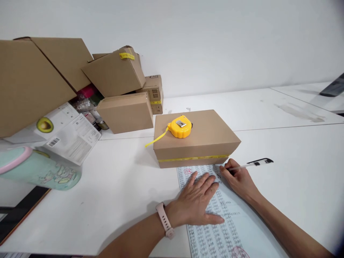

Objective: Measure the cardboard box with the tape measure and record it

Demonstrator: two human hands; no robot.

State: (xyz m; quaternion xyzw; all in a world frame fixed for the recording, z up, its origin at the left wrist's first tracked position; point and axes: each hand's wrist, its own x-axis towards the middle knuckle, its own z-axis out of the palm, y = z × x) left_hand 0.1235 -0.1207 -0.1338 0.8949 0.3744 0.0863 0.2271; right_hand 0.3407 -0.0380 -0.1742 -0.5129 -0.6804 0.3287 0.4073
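My left hand (pixel 197 200) lies flat with fingers spread on a printed sheet (pixel 215 236) covered in small numbers, holding it down on the white table. A pale pink watch sits on that wrist. My right hand (pixel 239 179) is closed around a clear pen (pixel 252 164) with a black cap, its tip touching the sheet's upper part. Just beyond the sheet stands a closed cardboard box (pixel 204 138) sealed with yellow tape. A yellow tape measure (pixel 179 126) rests on top of the box, its tape end hanging over the left edge.
Several cardboard boxes (pixel 118 71) are piled at the back left against the wall, with a white avocado-print package (pixel 70 132) below them. A mint-green cup with a pink rim (pixel 40 168) is close at the left. The white table (pixel 295 143) stretches right.
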